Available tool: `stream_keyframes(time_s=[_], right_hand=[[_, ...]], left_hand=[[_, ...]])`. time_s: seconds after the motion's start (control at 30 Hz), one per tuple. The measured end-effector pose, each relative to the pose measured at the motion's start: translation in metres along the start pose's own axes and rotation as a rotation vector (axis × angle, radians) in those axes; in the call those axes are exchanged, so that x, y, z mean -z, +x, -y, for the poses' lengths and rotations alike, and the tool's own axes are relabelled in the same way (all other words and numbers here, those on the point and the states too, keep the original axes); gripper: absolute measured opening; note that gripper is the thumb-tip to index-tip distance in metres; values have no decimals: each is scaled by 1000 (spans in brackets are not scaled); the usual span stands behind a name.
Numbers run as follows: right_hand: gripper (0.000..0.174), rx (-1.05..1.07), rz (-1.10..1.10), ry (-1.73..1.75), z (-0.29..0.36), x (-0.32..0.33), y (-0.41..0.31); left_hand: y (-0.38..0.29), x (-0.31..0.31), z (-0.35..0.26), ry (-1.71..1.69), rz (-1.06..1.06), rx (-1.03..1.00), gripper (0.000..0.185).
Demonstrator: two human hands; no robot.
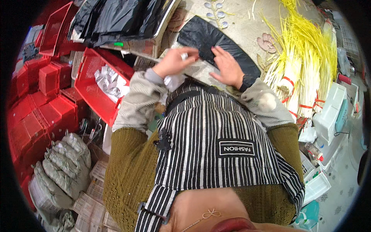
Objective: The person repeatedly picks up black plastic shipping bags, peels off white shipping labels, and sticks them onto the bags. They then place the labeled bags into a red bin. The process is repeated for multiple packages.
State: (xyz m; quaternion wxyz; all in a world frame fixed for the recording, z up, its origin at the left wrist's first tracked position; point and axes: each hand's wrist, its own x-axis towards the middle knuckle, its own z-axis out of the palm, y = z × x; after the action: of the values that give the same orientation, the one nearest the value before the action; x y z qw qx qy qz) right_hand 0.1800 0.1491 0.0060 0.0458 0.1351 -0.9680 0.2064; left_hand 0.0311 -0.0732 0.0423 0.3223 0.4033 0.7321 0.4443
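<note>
A flat black plastic bag [236, 49] lies on the flower-patterned table cover [243, 24] in front of me. My right hand [229, 65] rests on it with its fingers stretched and the thumb apart. My left hand [176, 61] is bent at the bag's left part, thumb and fingertips close to each other near its edge. A small white thing [184, 56] shows at the left fingers; whether they pinch it or the bag is unclear. Under the left wrist is a crumpled clear plastic piece [173, 82].
Black bags [116, 21] are stacked at upper left. A red plastic crate [95, 84] holds paper scraps [111, 81]. Bundles of yellow chives [304, 58], tied with red bands, lie right. White foam boxes [330, 113] stand beyond them. Red crates [52, 116] and grey-green packs [62, 165] fill the left.
</note>
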Motion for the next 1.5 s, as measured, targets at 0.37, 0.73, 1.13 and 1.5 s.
stream_keyframes(time_s=[0.37, 0.73, 1.13, 1.5], right_hand=[[43, -368, 167, 1539, 72, 10, 71], [24, -450, -216, 1487, 72, 15, 90], [26, -551, -19, 1884, 92, 31, 101], [26, -228, -516, 1835, 99, 72, 115]], left_hand=[[-1, 42, -44, -704, -265, -46, 28], [-55, 90, -47, 59, -104, -21, 40], [-113, -2, -36, -99, -280, -147, 59], [-162, 62, 10, -338, 99, 181, 71]])
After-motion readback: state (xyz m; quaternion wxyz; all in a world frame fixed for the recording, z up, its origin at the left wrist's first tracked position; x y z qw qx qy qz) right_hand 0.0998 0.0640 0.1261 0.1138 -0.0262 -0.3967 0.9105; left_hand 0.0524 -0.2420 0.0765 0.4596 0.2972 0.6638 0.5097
